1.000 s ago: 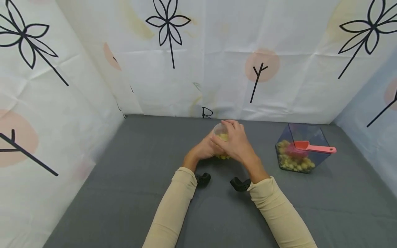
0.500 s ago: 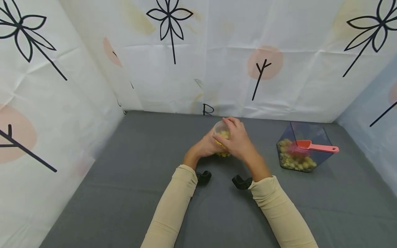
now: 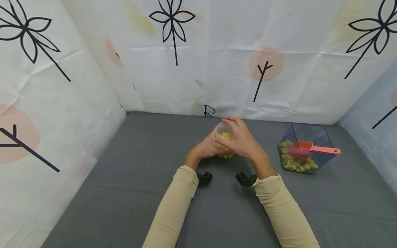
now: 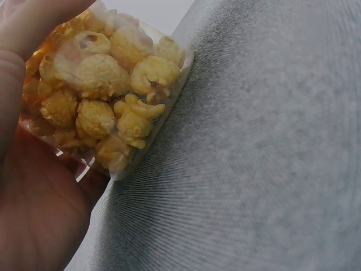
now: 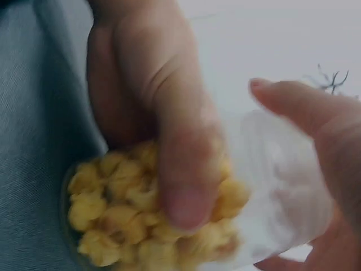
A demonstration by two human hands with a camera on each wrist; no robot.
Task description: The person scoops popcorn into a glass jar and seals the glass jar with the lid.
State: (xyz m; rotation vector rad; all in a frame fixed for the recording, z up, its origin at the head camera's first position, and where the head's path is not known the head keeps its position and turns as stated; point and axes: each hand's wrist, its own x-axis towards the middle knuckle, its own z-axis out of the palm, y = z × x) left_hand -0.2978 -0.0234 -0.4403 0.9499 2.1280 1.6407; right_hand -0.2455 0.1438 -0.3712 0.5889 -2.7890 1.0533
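Fingers (image 5: 183, 186) of both hands curl round a small clear cup (image 3: 224, 132) of popcorn (image 4: 107, 107), held tilted just above the grey counter (image 3: 139, 179); the left hand (image 3: 207, 148) cradles it while the right hand (image 3: 243, 143) grips its top. The cup looks already filled. To the right, a clear bin (image 3: 302, 151) holds more popcorn and a pink scoop (image 3: 316, 148). No readable label shows on cup or bin.

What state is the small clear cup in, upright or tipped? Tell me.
Tipped. The cup lies on its side between the left hand and right hand, popcorn pressed against its wall above the grey cloth.
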